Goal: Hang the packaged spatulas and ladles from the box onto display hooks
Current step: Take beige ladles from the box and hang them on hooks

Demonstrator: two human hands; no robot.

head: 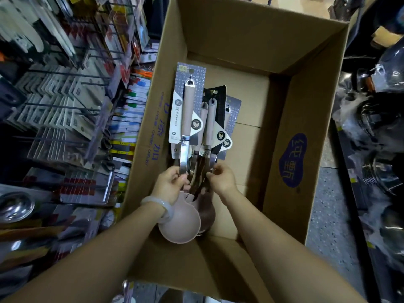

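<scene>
A large open cardboard box [284,149] fills the middle of the view. Over it I hold a bunch of several packaged ladles [196,127], with pink handles on grey and black backing cards and steel shafts. My left hand [172,184] is closed around the shafts of the bunch; the pink bowl [181,224] of the front ladle hangs below my wrist, which wears a pale bangle. My right hand [223,178] pinches the shaft of a ladle on the bunch's right side. Display hooks [72,108] stick out of the rack on the left.
The rack at left is crowded with carded utensils [54,92] on long metal hooks, with red-handled tools [78,186] and a steel ladle bowl [15,206] lower down. Steel pots wrapped in plastic [376,127] are stacked at right. A speckled floor [328,215] shows beside the box.
</scene>
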